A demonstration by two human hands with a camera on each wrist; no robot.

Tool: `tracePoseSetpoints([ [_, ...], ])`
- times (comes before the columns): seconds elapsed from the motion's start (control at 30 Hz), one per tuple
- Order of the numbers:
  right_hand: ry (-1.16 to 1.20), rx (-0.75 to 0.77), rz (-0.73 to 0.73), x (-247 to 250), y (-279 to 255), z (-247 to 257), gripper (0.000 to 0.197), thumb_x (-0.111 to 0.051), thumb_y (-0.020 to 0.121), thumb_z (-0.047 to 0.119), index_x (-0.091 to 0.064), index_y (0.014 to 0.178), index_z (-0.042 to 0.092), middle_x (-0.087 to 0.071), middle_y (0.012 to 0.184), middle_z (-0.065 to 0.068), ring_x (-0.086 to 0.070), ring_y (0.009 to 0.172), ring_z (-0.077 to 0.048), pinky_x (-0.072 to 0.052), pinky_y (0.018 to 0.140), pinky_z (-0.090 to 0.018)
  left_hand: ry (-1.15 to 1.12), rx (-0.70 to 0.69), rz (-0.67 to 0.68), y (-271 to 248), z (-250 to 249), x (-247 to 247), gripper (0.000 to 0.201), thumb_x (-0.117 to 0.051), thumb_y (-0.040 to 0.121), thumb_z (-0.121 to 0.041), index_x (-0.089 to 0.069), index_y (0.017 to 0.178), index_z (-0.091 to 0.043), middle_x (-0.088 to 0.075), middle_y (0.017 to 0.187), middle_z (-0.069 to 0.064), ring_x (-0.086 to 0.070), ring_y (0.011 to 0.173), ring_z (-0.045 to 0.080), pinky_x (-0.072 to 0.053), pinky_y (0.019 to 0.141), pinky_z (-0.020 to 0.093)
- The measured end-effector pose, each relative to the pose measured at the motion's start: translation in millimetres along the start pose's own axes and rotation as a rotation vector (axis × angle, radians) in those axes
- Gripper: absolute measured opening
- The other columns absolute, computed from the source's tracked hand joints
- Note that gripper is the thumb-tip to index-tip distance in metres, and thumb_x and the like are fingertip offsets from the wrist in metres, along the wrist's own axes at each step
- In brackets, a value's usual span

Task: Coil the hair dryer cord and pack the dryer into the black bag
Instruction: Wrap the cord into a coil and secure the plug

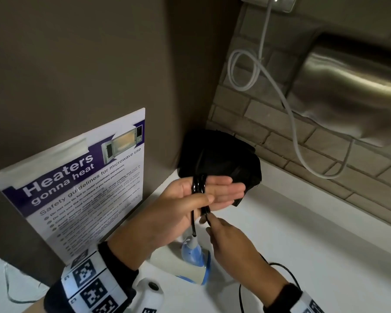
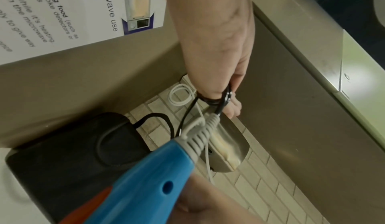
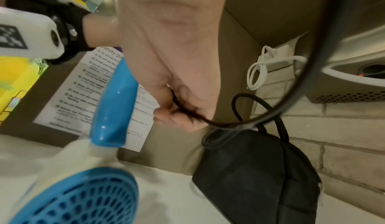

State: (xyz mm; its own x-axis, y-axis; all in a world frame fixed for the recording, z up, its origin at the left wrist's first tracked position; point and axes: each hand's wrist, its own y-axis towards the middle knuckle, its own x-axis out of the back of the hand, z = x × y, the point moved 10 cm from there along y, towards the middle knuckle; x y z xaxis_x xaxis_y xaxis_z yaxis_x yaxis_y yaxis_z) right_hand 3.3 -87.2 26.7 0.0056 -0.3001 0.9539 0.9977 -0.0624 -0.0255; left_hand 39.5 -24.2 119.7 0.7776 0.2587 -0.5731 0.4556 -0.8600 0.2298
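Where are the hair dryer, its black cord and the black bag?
hair dryer [image 1: 191, 266], head view: on its pale body, lying on the counter.
black cord [image 1: 198, 185], head view: on the loops wound round the left hand.
black bag [image 3: 256, 174], right wrist view: on its front panel.

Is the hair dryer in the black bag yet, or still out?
Still out. The hair dryer lies on the counter in front of the black bag, while its cord is looped round the left hand.
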Motion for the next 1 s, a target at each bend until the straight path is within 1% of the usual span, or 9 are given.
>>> tracePoseSetpoints([
  [0.1, 0.217, -0.043, -0.177, 21.6, -14.5, -2.5, 0.059, -0.037, 0.096, 0.012, -0.016, 0.148, 0.029, -0.056, 0.116, -0.002, -0.057, 0.091, -0.007, -0.038, 0.073, -0.008, 0.022, -0.046, -0.047, 1.8, -5.8, 10.3, 0.042, -0.035, 0.088, 0.011, -0.056, 0.123, 0.000, -0.063, 0.127, 0.020, -0.058, 0.121, 0.032, -0.049, 0.099, 0.033],
  [0.2, 0.120, -0.058, -0.300, 35.5, -21.0, -14.2, 0.085, -0.042, 0.081, -0.005, -0.009, 0.148, 0.035, -0.049, 0.087, 0.006, -0.045, 0.065, -0.005, -0.040, 0.058, -0.013, 0.023, -0.041, -0.056, 3.8, -3.8, 15.1, 0.048, -0.034, 0.087, 0.011, -0.049, 0.131, 0.002, -0.060, 0.131, 0.019, -0.057, 0.123, 0.032, -0.049, 0.098, 0.032],
  [0.27, -0.017, -0.074, -0.285, 38.0, -17.9, -16.4, 0.090, -0.057, 0.066, -0.014, -0.028, 0.142, 0.026, -0.052, 0.076, 0.006, -0.037, 0.053, -0.008, -0.027, 0.043, -0.011, 0.025, -0.025, -0.023, 4.5, 1.2, 8.6, 0.051, -0.031, 0.088, 0.013, -0.044, 0.135, 0.001, -0.058, 0.134, 0.018, -0.056, 0.124, 0.032, -0.049, 0.097, 0.031],
  [0.33, -0.115, -0.051, -0.296, 43.0, -11.8, -7.0, 0.082, -0.066, 0.051, -0.015, -0.047, 0.119, 0.026, -0.056, 0.068, 0.008, -0.032, 0.046, -0.008, -0.007, 0.040, -0.006, 0.028, -0.007, 0.003, 5.5, 8.0, 1.2, 0.055, -0.033, 0.086, 0.012, -0.038, 0.140, -0.001, -0.056, 0.136, 0.017, -0.055, 0.124, 0.031, -0.048, 0.098, 0.031],
  [0.43, -0.135, 0.049, -0.246, 42.2, -3.2, 22.3, 0.066, -0.062, 0.042, -0.008, -0.049, 0.095, 0.029, -0.056, 0.061, 0.009, -0.044, 0.039, -0.010, 0.002, 0.040, -0.008, 0.019, -0.007, 0.003, 8.6, 13.6, -1.2, 0.061, -0.034, 0.086, 0.010, -0.030, 0.145, -0.006, -0.053, 0.140, 0.013, -0.054, 0.127, 0.029, -0.046, 0.102, 0.029],
  [0.53, -0.092, 0.056, -0.171, 34.1, -1.3, 36.1, 0.064, -0.044, 0.043, 0.001, -0.049, 0.099, 0.032, -0.051, 0.056, 0.007, -0.044, 0.038, -0.014, -0.001, 0.039, -0.011, -0.030, -0.026, -0.082, 11.5, 11.0, 15.1, 0.064, -0.035, 0.085, 0.010, -0.029, 0.145, -0.009, -0.054, 0.139, 0.012, -0.054, 0.127, 0.027, -0.045, 0.104, 0.028],
  [0.67, -0.094, 0.029, -0.162, 38.7, -15.7, 39.1, 0.076, -0.047, 0.045, 0.002, -0.056, 0.113, 0.034, -0.051, 0.059, 0.010, -0.046, 0.040, -0.010, -0.011, 0.040, -0.010, -0.061, -0.052, -0.230, 10.0, 3.8, 42.7, 0.068, -0.043, 0.081, 0.007, -0.026, 0.146, -0.005, -0.054, 0.138, 0.016, -0.057, 0.123, 0.028, -0.044, 0.104, 0.031],
  [0.9, -0.065, -0.072, -0.276, 78.5, -43.9, 24.6, 0.081, -0.057, 0.042, -0.015, -0.061, 0.104, 0.037, -0.037, 0.065, 0.019, -0.033, 0.047, -0.003, -0.022, 0.043, -0.004, 0.014, -0.058, -0.260, 8.8, 3.2, 45.3, 0.064, -0.043, 0.085, 0.010, -0.027, 0.145, -0.005, -0.054, 0.137, 0.016, -0.059, 0.121, 0.027, -0.045, 0.104, 0.030],
  [1.0, -0.077, -0.051, -0.330, 86.3, -49.8, 37.5, 0.071, -0.042, 0.042, -0.004, -0.066, 0.097, 0.035, -0.049, 0.061, 0.017, -0.044, 0.043, -0.002, -0.025, 0.044, -0.006, 0.102, -0.060, -0.268, 11.0, 6.2, 42.4, 0.057, -0.035, 0.093, 0.016, -0.029, 0.145, -0.007, -0.052, 0.140, 0.013, -0.058, 0.122, 0.023, -0.043, 0.106, 0.029],
])
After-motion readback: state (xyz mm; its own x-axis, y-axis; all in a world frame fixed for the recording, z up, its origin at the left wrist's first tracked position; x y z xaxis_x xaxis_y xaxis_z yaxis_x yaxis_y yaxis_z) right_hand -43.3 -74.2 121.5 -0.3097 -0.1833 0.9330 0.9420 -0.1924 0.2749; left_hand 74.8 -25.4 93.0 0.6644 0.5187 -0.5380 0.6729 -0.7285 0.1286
